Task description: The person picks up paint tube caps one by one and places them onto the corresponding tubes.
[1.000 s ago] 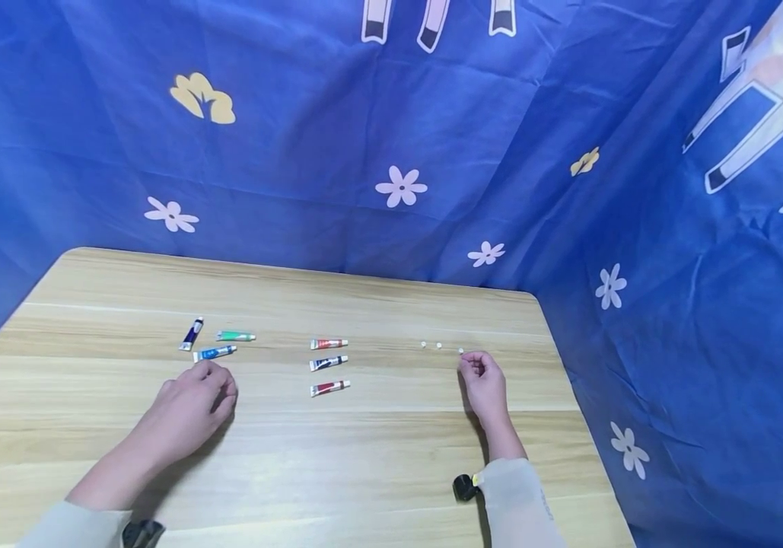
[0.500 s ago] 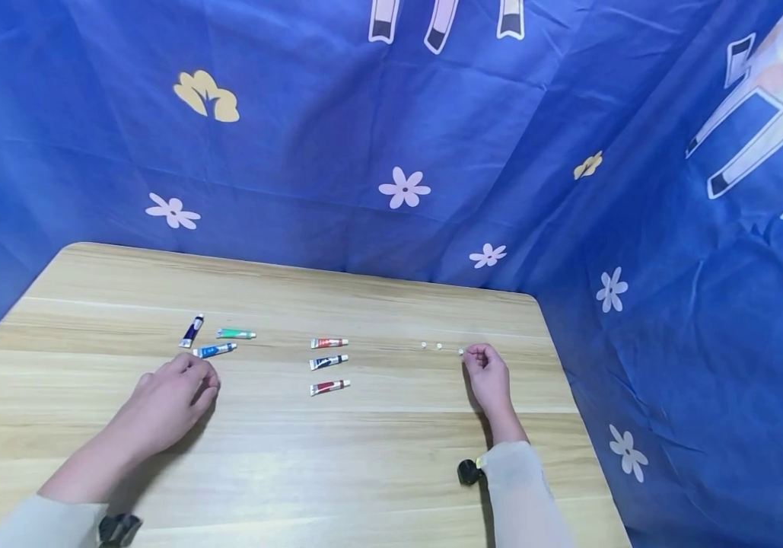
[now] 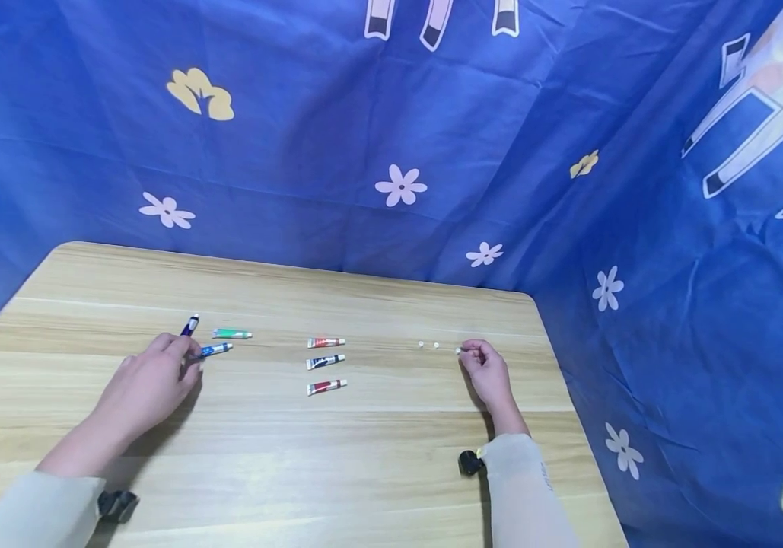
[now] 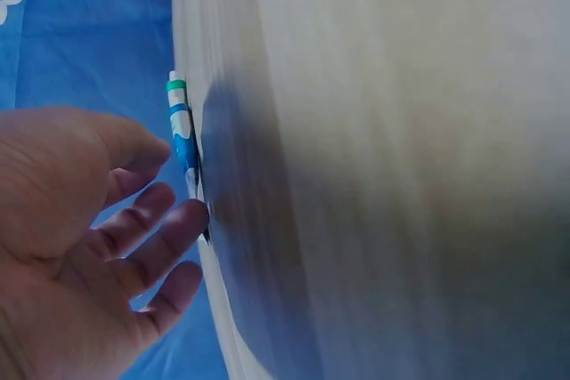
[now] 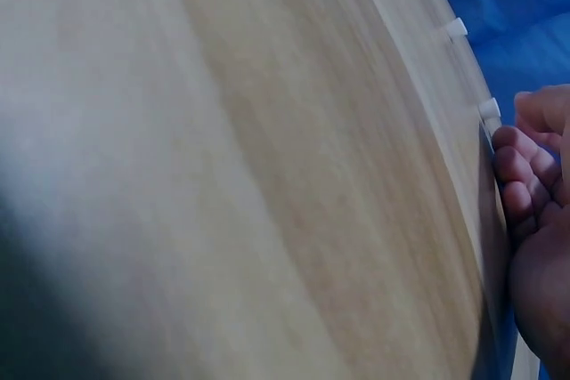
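In the head view, my left hand (image 3: 148,384) reaches over the near end of a dark blue paint tube (image 3: 190,324), its fingers loosely bent. Just right of those fingertips lies a lighter blue paint tube (image 3: 218,349); the hand partly covers its near end. The left wrist view shows this blue-banded tube (image 4: 183,135) beyond the thumb, with a gap between thumb and fingers. My right hand (image 3: 490,377) rests on the table with loosely curled fingers, beside the rightmost small white cap (image 3: 458,351). That cap (image 5: 489,109) stands on the table at the fingertips.
A green paint tube (image 3: 232,333) lies right of the blue ones. Mid-table, an orange-red tube (image 3: 326,342), a navy tube (image 3: 326,362) and a red tube (image 3: 327,387) form a column. Two more white caps (image 3: 436,345) stand left of the right hand. Blue printed cloth (image 3: 281,167) hangs behind the table.
My left hand has moved leftward and forward, from below the lighter blue tube onto the dark blue tube's near end. The right hand stays almost still beside the cap.
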The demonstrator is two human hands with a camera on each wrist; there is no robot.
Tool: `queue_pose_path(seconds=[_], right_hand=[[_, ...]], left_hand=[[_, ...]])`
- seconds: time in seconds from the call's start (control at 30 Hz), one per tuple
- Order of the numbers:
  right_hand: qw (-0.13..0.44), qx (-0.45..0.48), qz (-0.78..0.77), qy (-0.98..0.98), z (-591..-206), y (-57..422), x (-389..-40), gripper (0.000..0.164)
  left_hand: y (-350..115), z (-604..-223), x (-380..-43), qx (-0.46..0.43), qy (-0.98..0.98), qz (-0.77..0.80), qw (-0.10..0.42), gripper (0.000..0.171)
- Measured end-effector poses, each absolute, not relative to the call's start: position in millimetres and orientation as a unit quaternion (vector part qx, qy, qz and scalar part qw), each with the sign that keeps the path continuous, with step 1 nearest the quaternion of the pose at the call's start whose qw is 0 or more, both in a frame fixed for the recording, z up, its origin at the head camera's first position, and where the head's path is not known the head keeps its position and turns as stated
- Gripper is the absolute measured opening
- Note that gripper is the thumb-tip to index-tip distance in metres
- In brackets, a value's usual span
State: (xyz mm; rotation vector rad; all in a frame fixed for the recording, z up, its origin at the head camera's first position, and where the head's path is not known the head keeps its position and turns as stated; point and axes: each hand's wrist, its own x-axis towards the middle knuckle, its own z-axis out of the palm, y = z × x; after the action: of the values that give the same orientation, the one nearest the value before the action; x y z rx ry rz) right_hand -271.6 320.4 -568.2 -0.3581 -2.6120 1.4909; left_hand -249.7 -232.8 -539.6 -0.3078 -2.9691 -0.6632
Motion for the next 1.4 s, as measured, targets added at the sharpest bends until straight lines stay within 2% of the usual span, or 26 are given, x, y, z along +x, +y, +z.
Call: queue_pose_path(seconds=[0.13, 0.57, 0.97, 1.4], right_hand=[[0.051, -0.113, 0.484, -0.866, -569.1, 321.6, -272.3, 0.025], [0.034, -0.129, 0.469, -0.873, -571.1, 320.6, -277.1, 0.027], [0.054, -0.121, 0.415, -0.9, -571.9, 318.3, -276.7, 0.022], [0.073, -0.111, 0.39, -0.911, -573.6, 315.6, -277.6, 0.017]], left_hand=[[-233.8, -540.3, -255.2, -0.09, -0.969, -0.226, 0.052, 0.026], [-230.2, -542.2, -267.3, -0.075, -0.972, -0.218, 0.042, 0.036], [-230.2, -543.7, -269.2, -0.085, -0.972, -0.217, 0.038, 0.022], [-228.8, -544.2, -265.0, -0.102, -0.97, -0.216, 0.051, 0.02]])
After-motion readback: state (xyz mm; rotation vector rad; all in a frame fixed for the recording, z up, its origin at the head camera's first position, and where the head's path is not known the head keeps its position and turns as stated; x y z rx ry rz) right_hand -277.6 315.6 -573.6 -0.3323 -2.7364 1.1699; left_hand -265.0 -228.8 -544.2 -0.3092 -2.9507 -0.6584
